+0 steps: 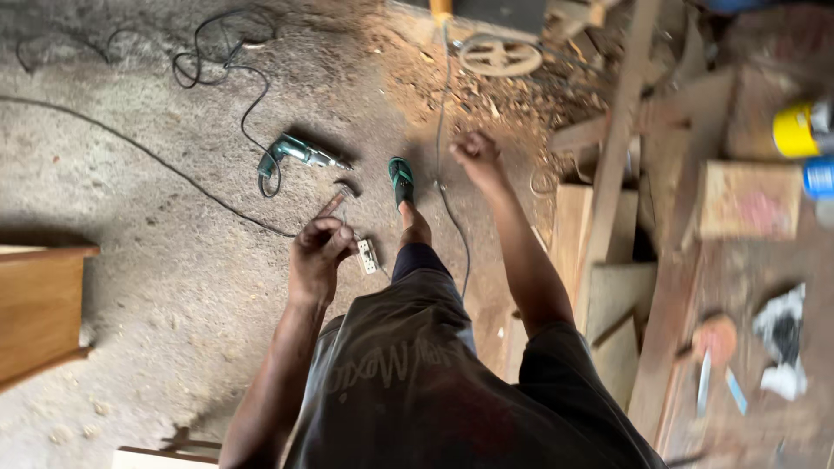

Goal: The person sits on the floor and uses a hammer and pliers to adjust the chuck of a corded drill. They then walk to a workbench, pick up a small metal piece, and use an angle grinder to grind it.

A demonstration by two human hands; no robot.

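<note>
Standing position on a dusty concrete floor (130, 217), one foot forward in a green sandal (400, 180). Our left hand (318, 252) is curled nearly closed around one small slim object, possibly a nail or bit, though it is too blurred to name; a finger points out toward the floor. Our right hand (475, 152) is balled into a fist and raised, and we cannot tell whether anything is inside it. We judge the step in hand to be carrying the small piece across the floor; any next move would call for stooping, since the tools lie low. Counted: one green power drill (300, 154) on the floor just ahead of the left hand, one white socket block (367, 255) beside that hand, several dark cables (217, 65), one small wheel (499, 56), a heap of timber offcuts (608, 174) to the right, one yellow can (795, 130), one wooden cabinet corner (39, 304) at left.
</note>
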